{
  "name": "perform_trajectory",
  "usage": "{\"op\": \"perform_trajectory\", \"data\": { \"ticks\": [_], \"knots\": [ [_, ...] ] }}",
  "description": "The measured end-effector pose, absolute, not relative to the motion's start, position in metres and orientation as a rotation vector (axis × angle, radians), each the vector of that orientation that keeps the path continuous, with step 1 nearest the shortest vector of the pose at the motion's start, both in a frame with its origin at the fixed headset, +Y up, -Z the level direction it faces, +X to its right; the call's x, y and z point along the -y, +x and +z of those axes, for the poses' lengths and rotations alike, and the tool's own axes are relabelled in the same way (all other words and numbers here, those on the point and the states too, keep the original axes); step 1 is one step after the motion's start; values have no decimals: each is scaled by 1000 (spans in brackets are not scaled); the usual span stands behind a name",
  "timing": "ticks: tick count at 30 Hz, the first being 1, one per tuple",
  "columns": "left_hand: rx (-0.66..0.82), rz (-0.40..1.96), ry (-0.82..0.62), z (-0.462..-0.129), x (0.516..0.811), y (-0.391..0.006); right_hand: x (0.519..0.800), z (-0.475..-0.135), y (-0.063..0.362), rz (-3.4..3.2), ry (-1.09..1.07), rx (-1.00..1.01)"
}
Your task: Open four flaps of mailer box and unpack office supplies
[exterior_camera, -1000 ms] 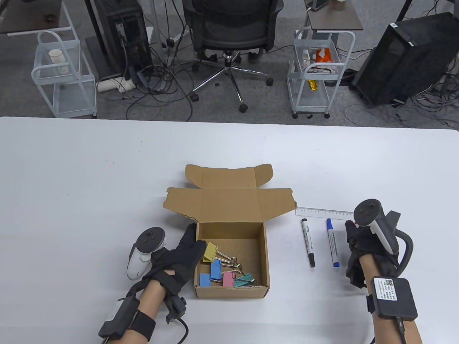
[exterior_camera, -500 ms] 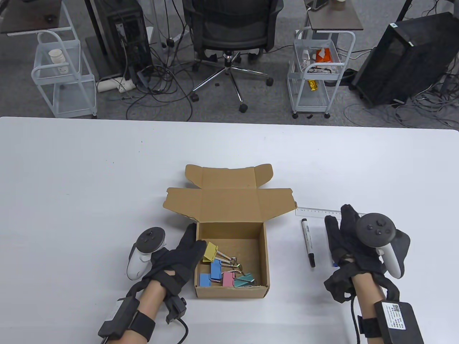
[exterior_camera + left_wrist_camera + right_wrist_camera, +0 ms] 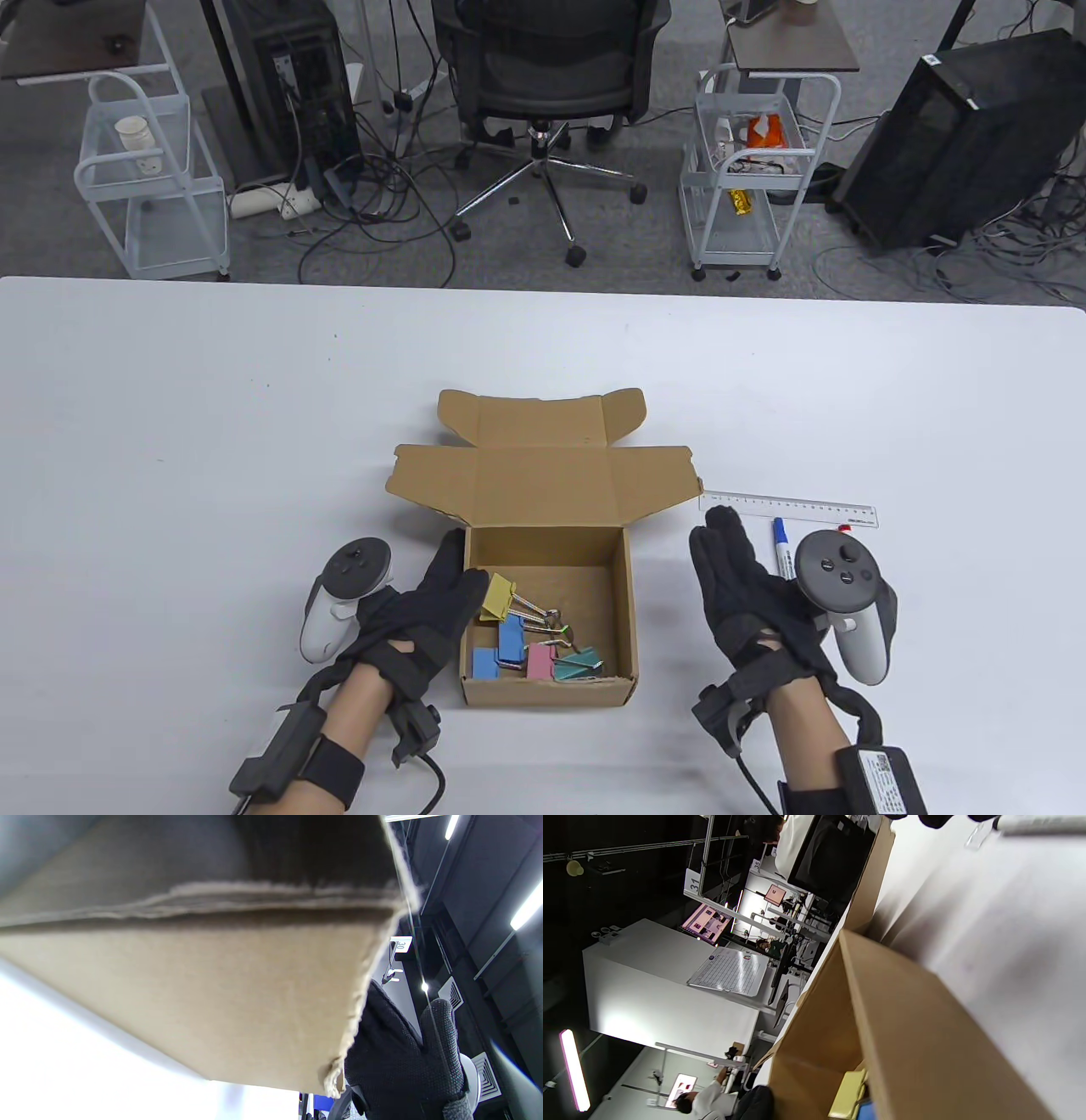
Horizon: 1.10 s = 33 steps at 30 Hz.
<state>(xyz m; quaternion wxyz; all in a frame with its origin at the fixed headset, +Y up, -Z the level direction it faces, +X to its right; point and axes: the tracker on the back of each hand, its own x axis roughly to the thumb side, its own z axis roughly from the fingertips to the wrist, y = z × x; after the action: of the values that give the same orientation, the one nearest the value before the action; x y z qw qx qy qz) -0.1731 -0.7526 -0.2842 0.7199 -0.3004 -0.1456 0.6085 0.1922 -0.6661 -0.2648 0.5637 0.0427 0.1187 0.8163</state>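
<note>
The brown mailer box (image 3: 547,683) stands in the middle of the table with its lid and flaps folded back. Inside lie several binder clips (image 3: 530,637) in yellow, blue, pink and teal. My left hand (image 3: 441,594) rests with straight fingers against the box's left wall; the left wrist view shows that wall (image 3: 212,984) close up beside my gloved fingers (image 3: 403,1065). My right hand (image 3: 730,569) hovers flat and empty just right of the box, hiding the black marker. A blue marker (image 3: 780,543) and a clear ruler (image 3: 789,509) lie beyond it. The right wrist view shows the box wall (image 3: 903,1027) and the yellow clip (image 3: 846,1094).
The white table (image 3: 212,424) stretches wide on both sides of the box. Beyond its far edge stand an office chair (image 3: 543,76), two wire carts (image 3: 747,170) and computer towers (image 3: 959,136), with cables on the floor.
My right hand has swung left from the markers towards the box, turning palm down and covering the black marker. The left hand and the box have stayed put.
</note>
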Motion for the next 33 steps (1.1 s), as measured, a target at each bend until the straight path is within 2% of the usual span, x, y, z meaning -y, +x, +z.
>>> {"op": "perform_trajectory", "data": {
  "ticks": [15, 33],
  "knots": [
    [327, 1347, -670, -285, 753, -173, 702, -264, 153, 1804, 46, -386],
    [326, 1343, -673, -285, 752, -173, 732, -273, 141, 1744, -13, -504]
  ]
}}
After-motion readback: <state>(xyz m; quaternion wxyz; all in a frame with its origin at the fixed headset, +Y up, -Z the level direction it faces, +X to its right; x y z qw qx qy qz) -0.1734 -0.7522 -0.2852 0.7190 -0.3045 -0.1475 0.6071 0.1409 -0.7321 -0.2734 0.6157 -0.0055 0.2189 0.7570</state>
